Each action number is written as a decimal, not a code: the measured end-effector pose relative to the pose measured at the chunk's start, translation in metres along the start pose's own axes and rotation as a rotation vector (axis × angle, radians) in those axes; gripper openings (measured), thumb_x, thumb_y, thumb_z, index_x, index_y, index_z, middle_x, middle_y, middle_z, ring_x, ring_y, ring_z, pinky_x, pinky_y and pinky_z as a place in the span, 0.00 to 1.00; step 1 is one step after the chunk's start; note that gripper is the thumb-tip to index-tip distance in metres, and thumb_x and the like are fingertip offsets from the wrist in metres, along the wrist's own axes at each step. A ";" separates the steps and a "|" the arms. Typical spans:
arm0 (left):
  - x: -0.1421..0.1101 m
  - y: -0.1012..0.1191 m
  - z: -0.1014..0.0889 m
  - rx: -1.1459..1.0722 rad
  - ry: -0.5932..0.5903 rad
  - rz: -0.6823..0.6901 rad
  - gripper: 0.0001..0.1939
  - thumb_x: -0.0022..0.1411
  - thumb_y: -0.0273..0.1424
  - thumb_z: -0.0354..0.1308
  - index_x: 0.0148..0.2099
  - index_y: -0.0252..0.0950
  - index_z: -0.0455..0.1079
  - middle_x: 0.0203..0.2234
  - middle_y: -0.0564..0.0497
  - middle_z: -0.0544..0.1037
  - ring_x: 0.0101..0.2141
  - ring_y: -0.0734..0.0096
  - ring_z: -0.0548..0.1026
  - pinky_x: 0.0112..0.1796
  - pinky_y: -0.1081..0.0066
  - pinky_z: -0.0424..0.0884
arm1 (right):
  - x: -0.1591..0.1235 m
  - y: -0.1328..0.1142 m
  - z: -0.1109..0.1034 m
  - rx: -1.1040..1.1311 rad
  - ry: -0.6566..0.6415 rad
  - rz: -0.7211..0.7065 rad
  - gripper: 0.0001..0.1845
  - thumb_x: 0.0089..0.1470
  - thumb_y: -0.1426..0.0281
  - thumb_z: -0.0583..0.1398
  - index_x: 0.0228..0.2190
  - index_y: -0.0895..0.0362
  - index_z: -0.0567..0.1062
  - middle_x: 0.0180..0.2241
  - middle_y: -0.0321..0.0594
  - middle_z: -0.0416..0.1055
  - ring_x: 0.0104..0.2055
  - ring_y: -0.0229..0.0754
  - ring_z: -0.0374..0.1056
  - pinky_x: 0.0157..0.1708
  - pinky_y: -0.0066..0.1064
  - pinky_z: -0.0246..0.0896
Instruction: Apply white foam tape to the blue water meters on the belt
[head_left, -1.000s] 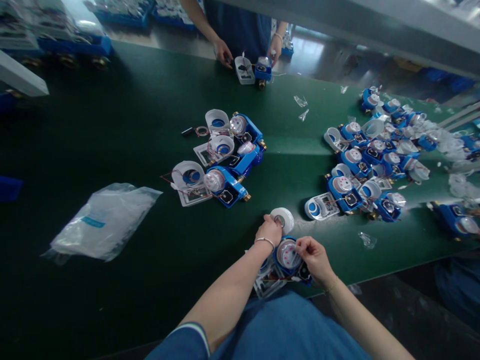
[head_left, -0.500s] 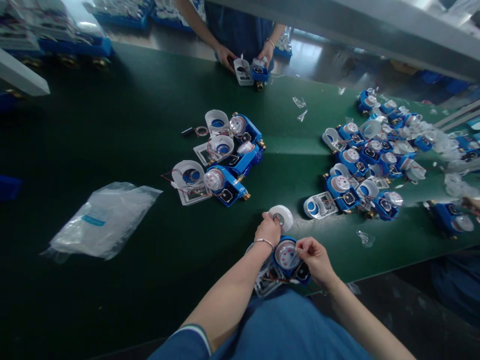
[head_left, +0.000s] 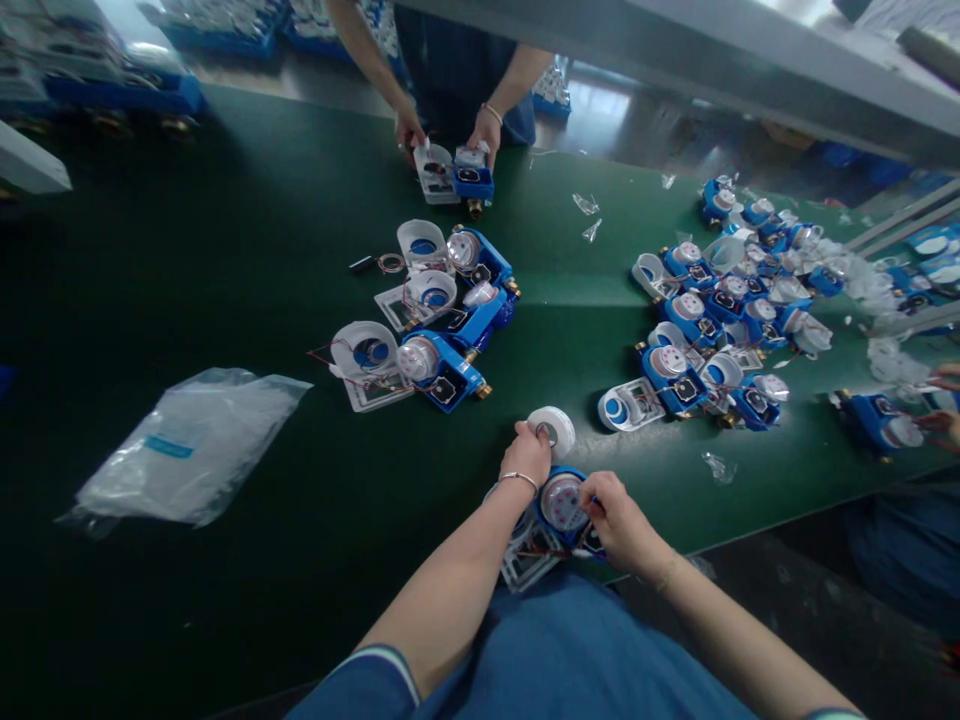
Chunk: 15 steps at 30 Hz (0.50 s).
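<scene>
My left hand (head_left: pixel 527 453) is closed on a white roll of tape (head_left: pixel 553 429) that rests on the green table (head_left: pixel 225 260). Just right of it, my right hand (head_left: pixel 619 514) pinches at the edge of a blue water meter (head_left: pixel 562 503) with a round white dial, which lies at the table's near edge by my lap. A clear cover and thin wires (head_left: pixel 527 556) hang off the meter's near side.
Three blue meters with white covers (head_left: pixel 431 320) lie mid-table. A heap of several more meters (head_left: pixel 720 310) is at the right. A clear plastic bag (head_left: pixel 187 445) lies at the left. Across the table another person's hands (head_left: pixel 450 130) hold a meter (head_left: pixel 465 175).
My hands have hardly moved; the view has shifted a little to the right. The person opposite has brought the meter down onto the table.
</scene>
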<state>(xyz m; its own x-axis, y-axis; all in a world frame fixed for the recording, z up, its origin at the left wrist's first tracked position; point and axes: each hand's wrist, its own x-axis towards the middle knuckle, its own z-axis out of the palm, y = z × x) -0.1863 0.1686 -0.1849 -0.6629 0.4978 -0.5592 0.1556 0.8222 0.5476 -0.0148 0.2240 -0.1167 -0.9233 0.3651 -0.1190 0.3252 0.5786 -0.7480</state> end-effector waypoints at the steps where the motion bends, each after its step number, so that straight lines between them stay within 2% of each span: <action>1: 0.001 0.000 0.001 0.001 0.003 -0.002 0.21 0.61 0.45 0.34 0.45 0.33 0.53 0.37 0.37 0.75 0.39 0.54 0.74 0.37 0.63 0.64 | -0.001 -0.001 0.001 0.011 -0.003 -0.007 0.08 0.49 0.78 0.49 0.28 0.55 0.65 0.31 0.40 0.64 0.36 0.42 0.59 0.37 0.33 0.54; 4: 0.004 -0.001 0.003 0.002 0.012 -0.012 0.21 0.61 0.45 0.34 0.45 0.33 0.53 0.37 0.37 0.75 0.40 0.54 0.74 0.38 0.63 0.64 | 0.001 -0.007 0.008 0.079 0.031 0.032 0.09 0.47 0.79 0.48 0.26 0.55 0.64 0.30 0.38 0.63 0.32 0.39 0.59 0.34 0.30 0.55; 12: 0.012 -0.004 0.000 0.000 0.019 -0.060 0.25 0.62 0.46 0.34 0.49 0.30 0.55 0.38 0.39 0.74 0.39 0.59 0.73 0.39 0.61 0.65 | 0.039 -0.034 0.034 0.521 0.218 0.461 0.05 0.41 0.76 0.50 0.23 0.55 0.60 0.17 0.28 0.58 0.19 0.34 0.56 0.19 0.24 0.51; 13: 0.013 -0.005 0.000 -0.002 0.019 -0.068 0.26 0.62 0.46 0.34 0.49 0.30 0.55 0.38 0.40 0.74 0.38 0.61 0.73 0.39 0.60 0.66 | 0.044 -0.039 0.035 0.571 0.225 0.482 0.05 0.41 0.76 0.51 0.23 0.55 0.60 0.17 0.28 0.57 0.18 0.33 0.56 0.19 0.24 0.51; 15: 0.014 -0.007 0.000 -0.008 0.010 -0.076 0.27 0.62 0.47 0.34 0.50 0.30 0.57 0.37 0.42 0.73 0.36 0.64 0.73 0.39 0.60 0.66 | 0.054 -0.053 0.034 0.643 0.185 0.433 0.04 0.41 0.75 0.52 0.24 0.55 0.60 0.16 0.27 0.58 0.18 0.33 0.58 0.19 0.24 0.52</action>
<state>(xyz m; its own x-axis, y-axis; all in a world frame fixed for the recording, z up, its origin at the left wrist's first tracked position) -0.1968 0.1704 -0.1965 -0.6803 0.4308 -0.5930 0.0987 0.8555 0.5082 -0.0893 0.1883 -0.1055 -0.6749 0.6088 -0.4170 0.4138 -0.1556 -0.8970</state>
